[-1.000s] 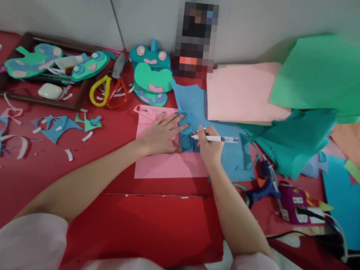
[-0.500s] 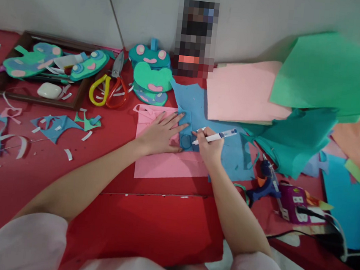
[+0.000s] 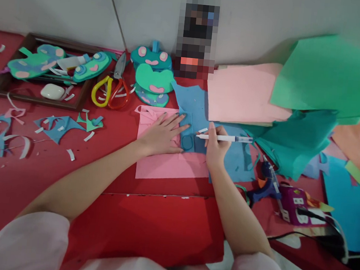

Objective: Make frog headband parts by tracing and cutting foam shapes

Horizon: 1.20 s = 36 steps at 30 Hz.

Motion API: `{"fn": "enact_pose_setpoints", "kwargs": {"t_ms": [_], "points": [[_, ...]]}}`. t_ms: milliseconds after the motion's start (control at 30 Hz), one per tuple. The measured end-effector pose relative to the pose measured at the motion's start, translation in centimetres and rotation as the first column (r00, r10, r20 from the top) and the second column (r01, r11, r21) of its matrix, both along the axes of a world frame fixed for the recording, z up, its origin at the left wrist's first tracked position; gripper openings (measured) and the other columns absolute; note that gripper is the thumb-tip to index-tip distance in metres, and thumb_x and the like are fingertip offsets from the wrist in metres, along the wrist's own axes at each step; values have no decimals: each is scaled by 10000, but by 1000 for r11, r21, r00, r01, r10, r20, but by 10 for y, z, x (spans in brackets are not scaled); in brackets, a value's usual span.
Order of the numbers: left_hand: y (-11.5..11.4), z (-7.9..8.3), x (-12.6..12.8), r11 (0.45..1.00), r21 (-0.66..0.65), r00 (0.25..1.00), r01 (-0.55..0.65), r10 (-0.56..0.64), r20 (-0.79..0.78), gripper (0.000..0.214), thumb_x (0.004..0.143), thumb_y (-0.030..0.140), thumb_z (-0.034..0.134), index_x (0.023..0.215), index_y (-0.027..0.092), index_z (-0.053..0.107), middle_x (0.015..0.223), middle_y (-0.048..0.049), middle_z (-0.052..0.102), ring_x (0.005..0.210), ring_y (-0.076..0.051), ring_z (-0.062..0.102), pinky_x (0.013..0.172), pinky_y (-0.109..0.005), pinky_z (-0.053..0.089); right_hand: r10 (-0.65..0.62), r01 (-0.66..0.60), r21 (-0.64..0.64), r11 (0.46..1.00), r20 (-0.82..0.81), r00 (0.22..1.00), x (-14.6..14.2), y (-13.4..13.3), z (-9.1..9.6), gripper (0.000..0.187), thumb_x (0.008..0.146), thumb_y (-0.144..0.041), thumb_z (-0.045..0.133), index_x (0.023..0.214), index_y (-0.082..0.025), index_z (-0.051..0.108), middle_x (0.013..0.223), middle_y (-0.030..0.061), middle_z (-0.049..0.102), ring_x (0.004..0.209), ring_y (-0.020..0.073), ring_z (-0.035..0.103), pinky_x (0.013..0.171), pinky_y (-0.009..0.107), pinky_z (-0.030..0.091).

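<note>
My left hand [image 3: 161, 134] lies flat with fingers spread over a pink sheet [image 3: 167, 166] and the left edge of a blue sheet [image 3: 235, 160]. Just right of its fingertips, a round outline [image 3: 187, 143] shows on the blue. My right hand [image 3: 217, 149] grips a white pen [image 3: 227, 138], held nearly level above the blue sheet. The pen's tip points left, near the outline; whether it touches the sheet I cannot tell. A small whitish strip [image 3: 203, 130] lies close to the tip.
Scissors [image 3: 112, 88] lie at the back left beside a brown frame [image 3: 39, 101] and frog-like cutouts [image 3: 155, 79]. Scraps [image 3: 58, 128] litter the left. On the right are pink sheets [image 3: 244, 92], green sheets [image 3: 328, 77], a blue glue gun [image 3: 266, 185] and a purple power block [image 3: 293, 201].
My right hand has shifted slightly right, away from the round outline, and the pen has tipped to a flatter angle. My left hand stays spread in place.
</note>
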<state>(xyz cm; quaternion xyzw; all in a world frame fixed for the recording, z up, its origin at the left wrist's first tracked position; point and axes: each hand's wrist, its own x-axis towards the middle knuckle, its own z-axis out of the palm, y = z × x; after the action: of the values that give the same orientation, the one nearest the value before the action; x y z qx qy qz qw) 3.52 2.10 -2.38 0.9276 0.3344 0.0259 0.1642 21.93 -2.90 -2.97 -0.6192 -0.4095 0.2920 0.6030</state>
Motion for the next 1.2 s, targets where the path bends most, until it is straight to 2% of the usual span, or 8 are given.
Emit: {"fn": "enact_pose_setpoints", "kwargs": {"t_ms": [167,400,633,800,1067,1200], "points": [[1,-2,-1,1000,3,1000,-3,3,7,824,803,654,503,1483,249,271,1603,-76,102,1475,-267,101,1184,-490,21,190,-186,-59,981,63,980,-1,-1,2,389,881,-466,534,598,-199,535,458,-52,512,432,86,488,495,233,417],[0,0,-1,1000,-13,1000,-5,5,1,822,804,648,505,1482,245,273,1605,-83,80,1478,-264,82,1184,-491,16,271,-267,-67,961,51,961,0,0,-3,378,882,-421,548,568,-214,502,443,-57,495,504,113,548,707,292,506],[1,3,-1,1000,-25,1000,-8,8,0,829,794,648,521,1484,267,265,1603,-79,87,1478,-259,90,1181,-497,43,278,-257,-139,956,168,946,1,0,-6,371,872,-410,550,560,-216,497,471,-46,534,493,119,542,644,283,497],[1,2,-1,1000,-20,1000,-7,7,-5,823,795,656,508,1480,260,280,1601,-84,107,1476,-261,101,1182,-488,30,231,-214,-120,969,151,961,-2,0,-3,395,881,-381,518,532,-231,409,429,-56,441,539,141,588,680,296,534],[0,-2,-1,1000,25,1000,-2,2,-4,822,794,656,511,1473,245,301,1597,-93,133,1471,-271,123,1184,-477,34,173,-153,-128,980,160,972,-4,-2,0,385,881,-358,505,537,-222,397,459,-66,374,491,114,522,646,283,544],[0,0,-1,1000,23,1000,0,0,-5,824,791,656,515,1472,243,304,1597,-91,134,1470,-274,129,1184,-480,42,134,-118,-123,985,139,981,-5,-2,0,378,876,-344,497,536,-220,387,469,-72,339,453,93,431,621,273,548]]}}
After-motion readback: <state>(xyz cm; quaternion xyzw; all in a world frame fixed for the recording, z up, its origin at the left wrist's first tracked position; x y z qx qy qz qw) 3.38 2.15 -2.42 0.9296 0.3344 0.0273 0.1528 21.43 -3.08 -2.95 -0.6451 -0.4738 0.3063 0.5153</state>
